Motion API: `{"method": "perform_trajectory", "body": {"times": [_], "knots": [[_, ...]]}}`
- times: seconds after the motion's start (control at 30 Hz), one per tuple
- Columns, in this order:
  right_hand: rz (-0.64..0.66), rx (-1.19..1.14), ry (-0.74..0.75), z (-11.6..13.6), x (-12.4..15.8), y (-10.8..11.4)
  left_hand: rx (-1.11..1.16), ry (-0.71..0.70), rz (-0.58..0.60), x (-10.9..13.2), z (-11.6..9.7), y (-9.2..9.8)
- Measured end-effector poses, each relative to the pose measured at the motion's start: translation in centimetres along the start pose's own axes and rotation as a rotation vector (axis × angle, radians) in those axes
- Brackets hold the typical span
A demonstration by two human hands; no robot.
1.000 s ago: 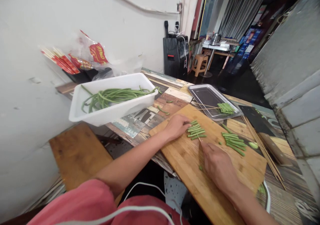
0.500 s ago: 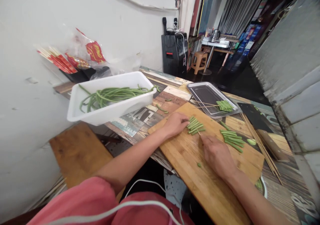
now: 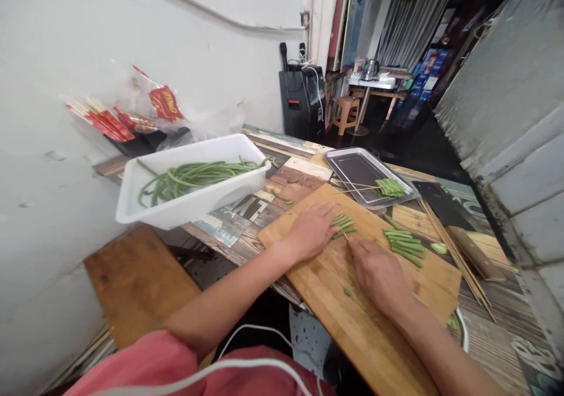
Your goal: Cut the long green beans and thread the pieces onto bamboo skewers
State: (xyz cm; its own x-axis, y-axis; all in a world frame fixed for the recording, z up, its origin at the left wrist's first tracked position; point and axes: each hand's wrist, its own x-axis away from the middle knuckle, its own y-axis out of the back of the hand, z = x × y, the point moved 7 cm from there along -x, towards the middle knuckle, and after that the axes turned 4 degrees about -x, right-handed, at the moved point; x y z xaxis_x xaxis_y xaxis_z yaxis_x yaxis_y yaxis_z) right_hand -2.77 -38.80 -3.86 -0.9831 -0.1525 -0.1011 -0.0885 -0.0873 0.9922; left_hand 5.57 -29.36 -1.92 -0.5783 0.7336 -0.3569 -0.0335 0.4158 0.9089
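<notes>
Head view: the left hand (image 3: 311,230) lies flat, fingers stretched, pressing a small row of cut beans (image 3: 343,225) onto the cutting board (image 3: 328,293) on the desk (image 3: 247,208). The right hand (image 3: 378,271) is closed, pinching a thin skewer (image 3: 346,237) whose tip touches the row. More bean pieces (image 3: 403,244) lie just right; a metal tray (image 3: 356,170) and a white tub (image 3: 189,205) stand behind.

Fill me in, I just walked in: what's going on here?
A person works at a board. The left hand presses flat on a row of bean pieces while the right hand pinches a skewer pointed into them. More cut beans lie beside, a skewered bunch sits on the tray, and long beans lie in the tub.
</notes>
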Motion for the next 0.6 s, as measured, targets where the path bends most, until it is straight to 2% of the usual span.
{"method": "perform_trajectory", "body": {"times": [0.17,0.4,0.6], "knots": [[-0.031,-0.027,0.007,0.0,0.1,0.2,-0.009,-0.073,0.153,0.6,-1.1,-2.0],[-0.036,-0.110,0.035,-0.1,0.1,0.1,0.016,-0.081,0.212,0.9,-1.1,-2.2],[-0.014,-0.080,0.042,0.7,0.0,0.1,0.019,-0.081,0.252,0.9,-1.2,-2.0]]}}
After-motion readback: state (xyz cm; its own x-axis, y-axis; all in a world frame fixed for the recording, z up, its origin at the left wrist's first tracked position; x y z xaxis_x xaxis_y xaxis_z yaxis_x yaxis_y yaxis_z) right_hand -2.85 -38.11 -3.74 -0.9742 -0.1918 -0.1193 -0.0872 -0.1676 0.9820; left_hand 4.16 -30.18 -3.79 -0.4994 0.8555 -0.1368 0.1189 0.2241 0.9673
